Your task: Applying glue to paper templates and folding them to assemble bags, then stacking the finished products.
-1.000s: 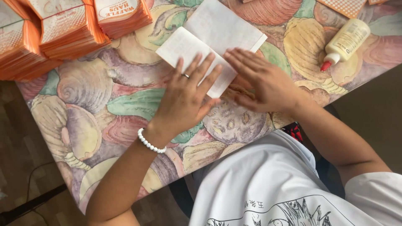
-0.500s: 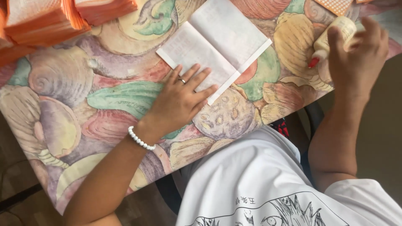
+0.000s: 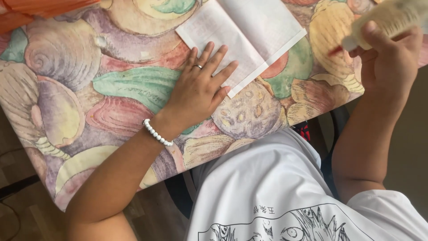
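- Nearest the camera is the white shirt (image 3: 285, 187) of the person, one garment with a dark line drawing on it.
- The left hand (image 3: 198, 91) lies flat, palm down and fingers spread, gripping nothing; it wears one ring and one white bead bracelet (image 3: 157, 133) at the wrist.
- Its fingertips press the near left corner of the one white folded paper (image 3: 249, 33), which lies on the worktop (image 3: 89, 85), a cloth printed with coloured shells.
- The paper's long axis runs from near right to far left, a narrow folded strip along its right edge.
- At the right, the right hand (image 3: 388, 62) is closed around one pale glue bottle (image 3: 392, 20), held above the worktop's right edge.
- The bottle is blurred; its long axis slants from upper right down to lower left, the tip towards the paper.
- At the far left corner is an orange stack (image 3: 40, 9); its count cannot be told.
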